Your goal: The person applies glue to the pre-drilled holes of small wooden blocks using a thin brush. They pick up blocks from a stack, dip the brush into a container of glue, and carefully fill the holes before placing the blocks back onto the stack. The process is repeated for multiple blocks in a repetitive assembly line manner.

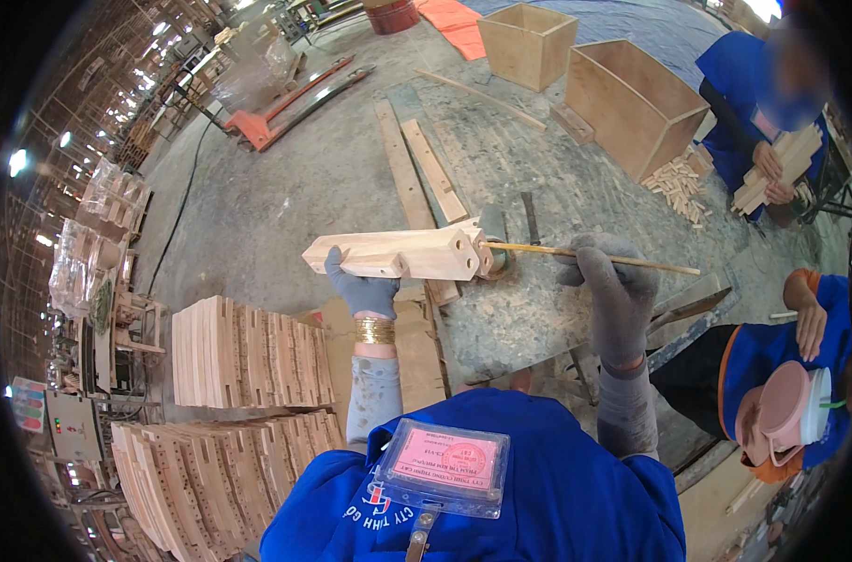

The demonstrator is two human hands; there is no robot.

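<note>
My left hand (362, 286), in a grey glove, is closed around several pale wooden pieces (426, 251) held side by side. Round holes show in their right ends. In my right hand (615, 295), also gloved in grey, is a thin wooden stick (665, 266). The stick runs leftward, and its left tip is at the holed ends of the pieces; whether it enters a hole I cannot tell. Partly hidden behind those ends stands a round greenish container (494, 225) on the worn grey work surface (501, 328).
Wooden strips (435, 173) lie beyond my hands. Stacked wooden parts (248, 351) stand at lower left. Two wooden boxes (632, 103) and a pile of dowels (677, 190) are at far right. One co-worker (726, 112) holds wood strips; another (791, 365) is nearer. An orange pallet jack (257, 129) stands far left.
</note>
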